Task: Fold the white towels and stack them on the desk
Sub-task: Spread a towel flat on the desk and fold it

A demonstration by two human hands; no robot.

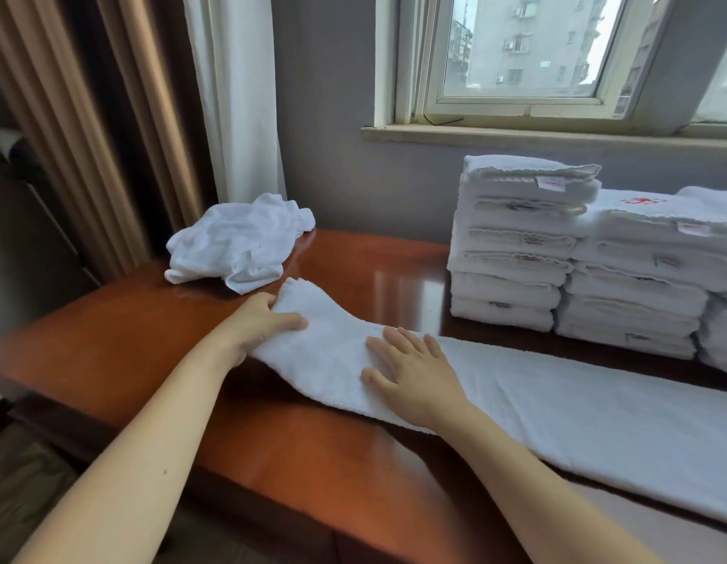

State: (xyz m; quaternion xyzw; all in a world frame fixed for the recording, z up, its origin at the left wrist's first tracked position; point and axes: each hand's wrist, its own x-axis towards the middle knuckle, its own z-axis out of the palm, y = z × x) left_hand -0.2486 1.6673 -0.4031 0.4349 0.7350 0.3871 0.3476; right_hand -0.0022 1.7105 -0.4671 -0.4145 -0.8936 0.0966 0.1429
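Right hand (410, 372) flat and palm down on the long towel (557, 409), fingers straight and slightly spread, pressing the cloth toward its left end. Left hand (264, 319) just to the left, gripping that left end: thumb laid across the top, the other fingers curled round the far edge, the end lifted a little off the tabletop (292, 433) and bent toward the far side. Between the two hands, a short raised stretch of white terry. To the right of the right hand, the rest of the long towel lying flat as a narrow folded band along the near side of the tabletop, cut off at the right edge of view. Both forearms bare, reaching in from below.

Beyond the left hand, just beside the gripped end, a crumpled towel (235, 242) heaped at the far left corner of the glossy reddish-brown wood; contact between the two not clear. Beyond the right hand, well apart from it, folded white towels stacked near the wall: the tallest stack (512, 242) on the left, a lower stack (634, 287) touching its right side, a third stack (722, 331) cut off at the right edge. Small labels on several folds, a red mark on top of the lower stack.

Farther back, a grey wall, a windowsill (516, 134), a window (516, 54) with apartment blocks outside, a white curtain (235, 95) and a brown curtain (89, 116) at the left
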